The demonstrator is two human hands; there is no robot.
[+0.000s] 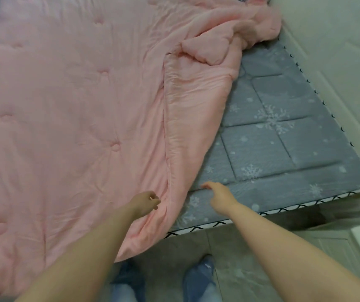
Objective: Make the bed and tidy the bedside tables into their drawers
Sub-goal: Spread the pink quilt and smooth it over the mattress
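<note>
Pink quilt (70,110) covers the left and middle of the bed; right strip of grey snowflake mattress (283,131) is bare. Quilt's right edge is folded back on itself: the fold runs from near the foot of the bed diagonally away toward a bunched heap at the far right corner, by the white headboard panel (338,62). Long axis of that flap runs roughly away from the person, leaning right.

Left hand (146,202): on the quilt just left of the fold seam, fingers curled, looks like it's pinching fabric but blur makes it unclear, so cannot tell for sure. Right hand (218,196): over bare mattress just right of the flap's edge, fingers reaching toward the edge, not clearly gripping anything. Touching or just short of it — can't tell.

Key relation: the loose edge lies between the two hands, right hand nearer it. My read: next move is to grab that edge and pull right, across the bare strip; the far bunched corner needs separate straightening, out of reach from here.

No bedside tables or drawers in view. No readable writing or brand; only snowflake print and zigzag trim on the mattress.

Slippers (198,277) on tile floor below.
</note>
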